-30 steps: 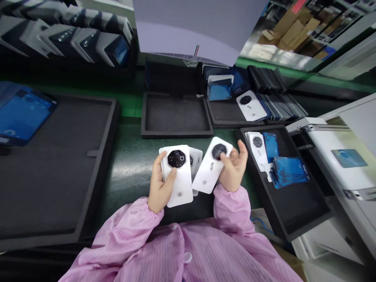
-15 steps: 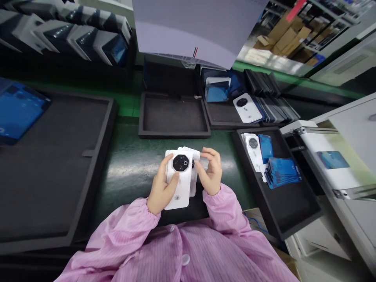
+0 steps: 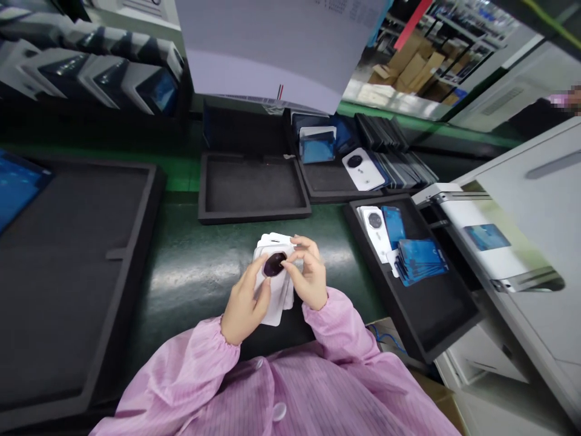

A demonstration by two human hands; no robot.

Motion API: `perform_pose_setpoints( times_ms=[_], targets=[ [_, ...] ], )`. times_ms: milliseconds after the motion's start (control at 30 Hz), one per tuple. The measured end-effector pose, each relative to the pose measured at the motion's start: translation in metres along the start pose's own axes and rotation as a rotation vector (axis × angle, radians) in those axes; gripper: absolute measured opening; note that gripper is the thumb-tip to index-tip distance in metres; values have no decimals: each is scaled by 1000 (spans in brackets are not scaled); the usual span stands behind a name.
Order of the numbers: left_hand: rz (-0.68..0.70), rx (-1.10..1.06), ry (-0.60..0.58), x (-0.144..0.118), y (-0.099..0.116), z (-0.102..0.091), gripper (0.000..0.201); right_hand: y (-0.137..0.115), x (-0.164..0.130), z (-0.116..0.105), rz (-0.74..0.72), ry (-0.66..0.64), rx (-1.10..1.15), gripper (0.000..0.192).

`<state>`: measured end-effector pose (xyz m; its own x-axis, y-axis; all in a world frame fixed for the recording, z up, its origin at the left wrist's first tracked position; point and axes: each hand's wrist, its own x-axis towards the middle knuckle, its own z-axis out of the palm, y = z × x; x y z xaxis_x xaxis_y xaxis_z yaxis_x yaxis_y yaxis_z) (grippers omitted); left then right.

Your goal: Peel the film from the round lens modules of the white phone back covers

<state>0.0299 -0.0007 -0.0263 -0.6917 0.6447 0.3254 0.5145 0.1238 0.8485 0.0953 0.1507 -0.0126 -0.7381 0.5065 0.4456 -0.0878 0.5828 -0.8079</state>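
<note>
The left hand holds a white panel by its left side. Its thumb and index finger are parted, the index tip at the upper left of a dark lens disc and the thumb tip just below that disc; the remaining fingers are mostly hidden behind. The right hand comes in from the other side, its thumb tip and one fingertip close together at the disc's right edge. Whether they pinch anything thin there cannot be told. Its upper fingers are loosely bent and reach over the top right corner.

The panel is a smooth, rounded rectangle, tilted slightly, its disc glossy and nearly black with a purplish tint. More white panels show behind it, their edges fanned out at the top and right. All of this is directly in front of the person's chest, above the near part of a dark green table. Pink striped sleeves gather at both wrists.

Farther out, a black tray lies straight ahead. To the right, a slanted tray carries white panels beside blue sheets. At far left, a large tray has blue pieces in its corner. A pale lavender board hangs across the top.
</note>
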Motion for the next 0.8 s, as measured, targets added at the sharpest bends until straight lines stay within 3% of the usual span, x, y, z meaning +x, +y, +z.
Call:
perform_pose_setpoints(
  times_ms=[100, 200, 467, 800],
  targets=[
    [-110, -65, 67, 0, -1, 0, 49, -3, -3, 2, -322, -29, -119, 10],
    [-190, -187, 133, 0, -3, -1, 51, -3, -6, 6, -530, -132, -31, 12],
    [-301, -479, 160, 3, -7, 1, 53, -4, -9, 9, -607, -183, 141, 40],
    [-274, -507, 170, 5, -2, -2, 51, -8, -4, 3, -668, -185, 51, 32]
  ],
)
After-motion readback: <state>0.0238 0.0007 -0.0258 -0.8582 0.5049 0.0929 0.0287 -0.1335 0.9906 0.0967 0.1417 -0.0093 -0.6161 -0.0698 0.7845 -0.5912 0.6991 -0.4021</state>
